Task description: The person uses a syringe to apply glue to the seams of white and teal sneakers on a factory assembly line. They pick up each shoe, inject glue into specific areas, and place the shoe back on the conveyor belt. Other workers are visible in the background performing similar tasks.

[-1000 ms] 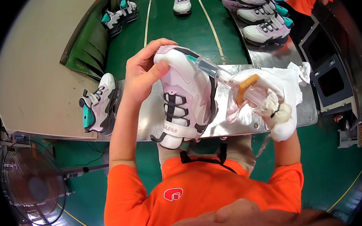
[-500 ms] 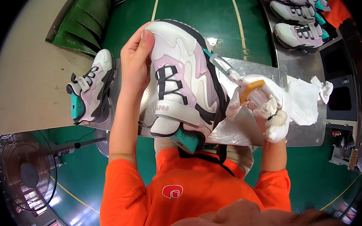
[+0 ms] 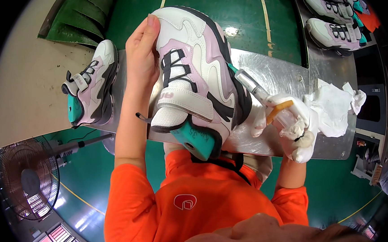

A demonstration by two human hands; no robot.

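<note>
Grip of left hand (image 3: 143, 57) on mesh-tongued shoe (image 3: 202, 75), right hand (image 3: 303, 124) around clear tubular syringe (image 3: 251, 85)

Chunky white-and-lilac sneaker (image 3: 201, 66), black elastic laces (image 3: 171, 69).
Smooth teal insert (image 3: 200, 141); flat green surface (image 3: 235, 10), 2 pale-yellow stripes (image 3: 264, 17); orange cloth shirt (image 3: 235, 201); silver metal tabletop (image 3: 282, 65).

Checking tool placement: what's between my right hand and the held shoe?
In the head view, a clear teal-tipped syringe extends from your right hand toward the shoe.

the left fingers (image 3: 135, 36) (thumb aside) are partly hidden behind the shoe (image 3: 199, 69).
</note>
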